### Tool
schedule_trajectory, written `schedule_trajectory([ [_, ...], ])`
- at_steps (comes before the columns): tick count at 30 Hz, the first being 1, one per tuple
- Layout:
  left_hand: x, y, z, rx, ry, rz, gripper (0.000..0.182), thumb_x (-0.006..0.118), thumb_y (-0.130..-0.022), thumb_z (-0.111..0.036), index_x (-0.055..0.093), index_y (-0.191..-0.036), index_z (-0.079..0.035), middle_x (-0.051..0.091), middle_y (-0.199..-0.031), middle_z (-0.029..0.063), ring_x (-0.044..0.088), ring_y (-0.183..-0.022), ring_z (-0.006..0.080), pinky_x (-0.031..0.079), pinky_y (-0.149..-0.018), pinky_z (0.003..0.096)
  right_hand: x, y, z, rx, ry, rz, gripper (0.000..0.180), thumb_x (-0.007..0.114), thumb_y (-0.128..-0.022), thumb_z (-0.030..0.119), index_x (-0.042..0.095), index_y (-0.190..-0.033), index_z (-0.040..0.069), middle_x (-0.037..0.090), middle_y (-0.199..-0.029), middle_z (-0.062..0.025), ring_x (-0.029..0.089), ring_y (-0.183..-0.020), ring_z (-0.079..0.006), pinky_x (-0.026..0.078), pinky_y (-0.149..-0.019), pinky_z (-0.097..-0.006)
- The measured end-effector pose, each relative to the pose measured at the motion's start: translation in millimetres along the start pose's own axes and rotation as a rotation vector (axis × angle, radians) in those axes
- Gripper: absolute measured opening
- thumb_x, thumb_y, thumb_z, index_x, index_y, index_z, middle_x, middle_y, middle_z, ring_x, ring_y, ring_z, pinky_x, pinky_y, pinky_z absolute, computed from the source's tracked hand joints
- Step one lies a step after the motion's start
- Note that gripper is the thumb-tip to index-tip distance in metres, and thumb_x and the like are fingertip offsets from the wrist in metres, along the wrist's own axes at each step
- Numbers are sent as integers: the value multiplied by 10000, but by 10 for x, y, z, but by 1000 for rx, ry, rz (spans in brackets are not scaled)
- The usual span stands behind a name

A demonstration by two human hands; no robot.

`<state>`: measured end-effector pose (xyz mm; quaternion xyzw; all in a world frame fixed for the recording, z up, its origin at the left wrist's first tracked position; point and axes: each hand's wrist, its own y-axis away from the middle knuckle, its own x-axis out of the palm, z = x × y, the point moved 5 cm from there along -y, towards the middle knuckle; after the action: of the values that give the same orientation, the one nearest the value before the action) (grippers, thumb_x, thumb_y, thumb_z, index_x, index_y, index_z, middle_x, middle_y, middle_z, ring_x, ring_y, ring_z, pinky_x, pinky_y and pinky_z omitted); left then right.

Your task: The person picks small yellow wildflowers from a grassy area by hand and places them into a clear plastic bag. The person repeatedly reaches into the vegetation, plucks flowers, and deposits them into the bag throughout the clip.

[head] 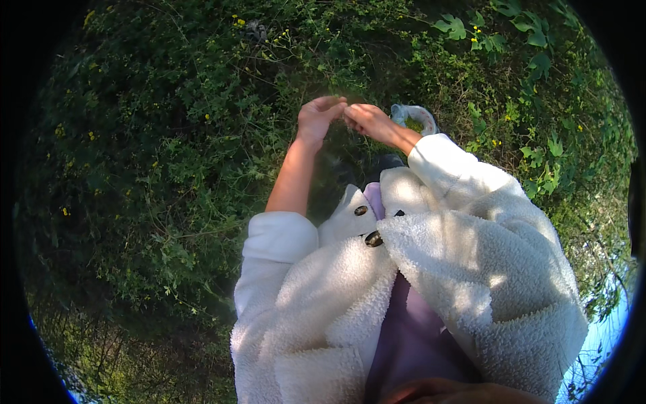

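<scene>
My left hand (319,120) and my right hand (367,120) meet at the fingertips above green plants, in front of my body. The fingers of both are bent together as in a pinch. Whatever may lie between the fingertips is too small and blurred to tell. Just right of my right hand, a clear plastic bag or container (428,120) with yellow-green matter inside rests among the plants, partly behind the wrist. White fleece sleeves are folded back on both forearms.
Dense green foliage (202,141) with small yellow flowers (238,21) surrounds me on the left and ahead. Larger lobed leaves (550,146) grow at the right. My dark footwear or trouser leg (387,161) shows below the hands. The open fleece coat (454,252) hangs low in front.
</scene>
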<state>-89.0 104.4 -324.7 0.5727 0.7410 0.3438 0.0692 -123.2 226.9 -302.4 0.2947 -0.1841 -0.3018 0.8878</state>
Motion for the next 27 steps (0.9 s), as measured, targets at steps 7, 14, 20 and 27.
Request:
schedule_trajectory([
  [7, -10, 36, 2, -68, -8, 6, 130, 612, -786, -86, 616, -905, -34, 622, -828, 8, 544, -687, 55, 430, -627, 177, 66, -25, -53, -18, -177, 68, 246, 379, -884, 276, 501, -793, 82, 435, -716, 18, 369, -609, -73, 326, -540, -205],
  [14, 5, 57, -7, -23, -10, -1, 146, 617, -787, -106, 614, -919, -45, 617, -810, -7, 542, -695, 52, 427, -624, 175, 80, 48, -90, 66, -464, 112, 208, 390, -891, 234, 497, -797, 82, 432, -721, 18, 373, -614, -76, 328, -555, -204],
  [20, 60, 85, -5, -11, 122, 76, 153, 602, -797, -104, 605, -936, -40, 609, -806, -5, 545, -703, 61, 426, -641, 177, 97, -1, -122, 127, -429, 35, 211, 396, -894, 241, 493, -787, 88, 432, -716, 25, 371, -614, -62, 322, -526, -186],
  [27, 58, 142, -63, 76, -2, 59, 148, 589, -801, -88, 593, -934, -22, 605, -790, 11, 549, -705, 72, 436, -655, 200, 84, 42, -53, 101, -300, 52, 213, 386, -876, 244, 473, -732, 113, 424, -688, 44, 359, -590, -44, 309, -504, -175],
])
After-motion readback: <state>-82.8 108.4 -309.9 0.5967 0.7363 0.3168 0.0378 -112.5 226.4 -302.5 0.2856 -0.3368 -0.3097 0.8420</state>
